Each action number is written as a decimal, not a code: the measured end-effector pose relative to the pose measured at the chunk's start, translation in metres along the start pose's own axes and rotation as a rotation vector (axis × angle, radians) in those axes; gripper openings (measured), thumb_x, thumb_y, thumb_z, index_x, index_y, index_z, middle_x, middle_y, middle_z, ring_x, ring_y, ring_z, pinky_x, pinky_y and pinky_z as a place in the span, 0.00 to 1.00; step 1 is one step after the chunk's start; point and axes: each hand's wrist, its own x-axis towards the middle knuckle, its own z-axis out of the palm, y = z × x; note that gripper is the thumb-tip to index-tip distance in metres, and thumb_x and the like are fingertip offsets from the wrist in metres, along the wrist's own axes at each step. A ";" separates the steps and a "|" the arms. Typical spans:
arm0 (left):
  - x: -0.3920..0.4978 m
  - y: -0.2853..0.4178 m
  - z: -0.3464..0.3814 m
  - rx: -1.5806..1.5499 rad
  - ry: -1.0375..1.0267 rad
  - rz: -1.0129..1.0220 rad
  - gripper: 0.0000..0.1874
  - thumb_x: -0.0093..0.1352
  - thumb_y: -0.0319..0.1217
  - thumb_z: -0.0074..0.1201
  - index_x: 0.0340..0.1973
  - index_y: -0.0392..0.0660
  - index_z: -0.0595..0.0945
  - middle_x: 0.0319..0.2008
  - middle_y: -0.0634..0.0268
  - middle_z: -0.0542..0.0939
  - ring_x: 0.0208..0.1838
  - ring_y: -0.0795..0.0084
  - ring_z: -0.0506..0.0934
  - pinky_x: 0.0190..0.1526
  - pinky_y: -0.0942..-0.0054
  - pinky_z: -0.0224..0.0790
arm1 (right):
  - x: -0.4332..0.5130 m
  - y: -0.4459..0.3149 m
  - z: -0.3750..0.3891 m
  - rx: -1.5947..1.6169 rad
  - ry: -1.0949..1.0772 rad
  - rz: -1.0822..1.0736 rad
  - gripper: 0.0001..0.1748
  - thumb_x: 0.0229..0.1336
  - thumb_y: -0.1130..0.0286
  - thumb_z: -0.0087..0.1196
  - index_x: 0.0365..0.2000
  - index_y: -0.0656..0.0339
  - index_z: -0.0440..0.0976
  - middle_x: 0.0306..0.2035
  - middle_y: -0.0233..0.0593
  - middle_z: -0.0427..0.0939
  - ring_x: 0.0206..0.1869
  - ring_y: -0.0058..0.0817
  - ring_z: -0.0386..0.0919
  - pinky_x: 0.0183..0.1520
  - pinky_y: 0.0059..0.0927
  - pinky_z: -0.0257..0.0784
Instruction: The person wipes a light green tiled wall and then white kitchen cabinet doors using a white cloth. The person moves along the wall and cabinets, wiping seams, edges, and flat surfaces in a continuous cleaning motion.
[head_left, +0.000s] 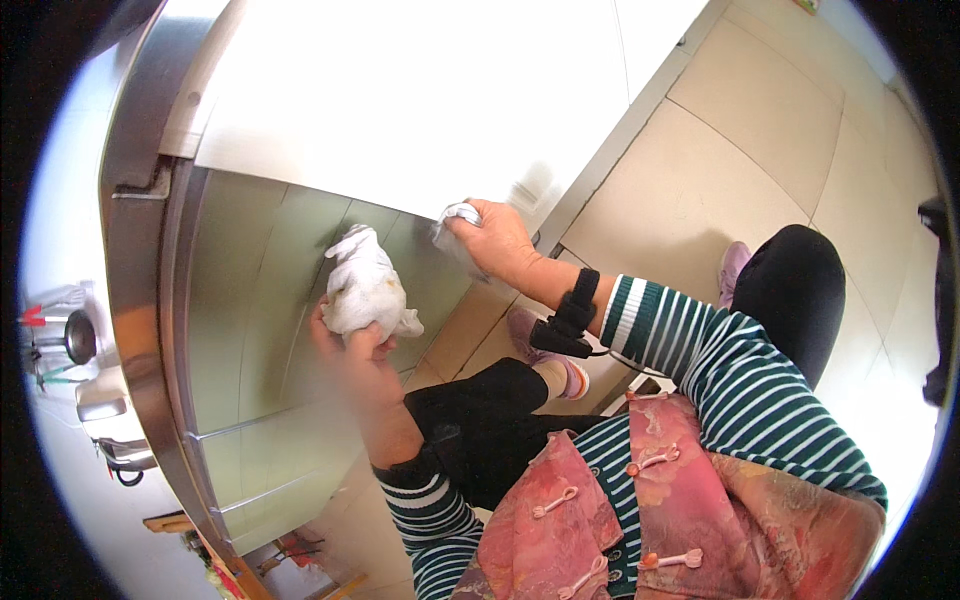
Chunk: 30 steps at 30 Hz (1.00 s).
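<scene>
My left hand (360, 360) holds a bunched white cloth (366, 289) in front of the glossy greenish cabinet doors (247, 322). Yellowish-brown stains mark the cloth. Pinched between the thumb and fingers of my right hand (499, 236) is a smaller white cloth or tissue (454, 221), partly blurred. That hand is at the lower edge of a large white panel (420, 97), which looks like a cabinet or appliance door; whether it touches the panel I cannot tell. A greyish mark or shadow shows on the panel close to my right hand.
A metal-edged countertop (139, 300) runs along the left, with a ladle (79, 337) and other utensils hanging beyond it. Beige tiles cover the floor (697, 172). My bent knee (791, 292) and shoes are near the panel's base. A black strap with a device (566, 322) circles my right wrist.
</scene>
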 end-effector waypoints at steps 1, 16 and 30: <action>0.000 -0.001 -0.001 -0.012 -0.001 0.000 0.36 0.57 0.23 0.53 0.64 0.44 0.69 0.54 0.59 0.77 0.47 0.63 0.81 0.33 0.73 0.75 | 0.001 -0.008 0.001 0.009 -0.004 0.009 0.19 0.59 0.56 0.57 0.36 0.65 0.81 0.32 0.57 0.83 0.37 0.54 0.82 0.44 0.46 0.77; -0.007 0.003 0.002 -0.067 0.011 -0.010 0.34 0.56 0.26 0.53 0.62 0.43 0.68 0.52 0.60 0.75 0.47 0.70 0.76 0.35 0.75 0.69 | 0.006 0.003 -0.006 -0.078 -0.024 0.078 0.16 0.61 0.62 0.59 0.37 0.67 0.82 0.28 0.44 0.84 0.31 0.30 0.81 0.38 0.34 0.76; -0.008 0.008 0.006 -0.064 -0.015 0.021 0.34 0.56 0.27 0.52 0.61 0.41 0.68 0.50 0.59 0.75 0.43 0.70 0.75 0.33 0.75 0.68 | 0.009 -0.026 -0.013 -0.076 -0.035 -0.053 0.15 0.62 0.64 0.59 0.40 0.68 0.82 0.30 0.45 0.85 0.32 0.28 0.81 0.40 0.32 0.76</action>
